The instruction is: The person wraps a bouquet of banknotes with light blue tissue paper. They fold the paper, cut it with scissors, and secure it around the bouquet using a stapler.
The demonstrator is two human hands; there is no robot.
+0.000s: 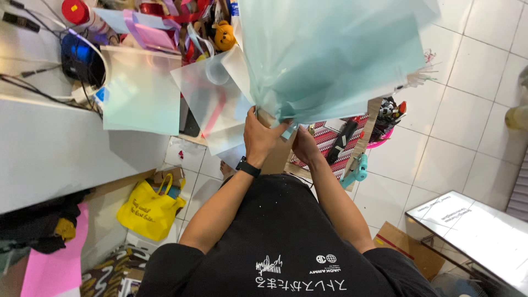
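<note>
Your hands, left (263,137) and right (304,144), clench the pale-blue wrapping sheets (330,55) together.
Keep the gathered neck tight; sheets fan toward 12 o'clock.

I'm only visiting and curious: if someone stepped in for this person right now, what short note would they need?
Left hand: gripped around the gathered base of the pale blue-green wrapping sheets.
Right hand: also at that base, pinching it beside the left.
Sheets fan out above both hands, bunched but with no tie that I can see.
More translucent sheets lie on the white table by the ribbons.
A teal tool rests at the right.
</note>
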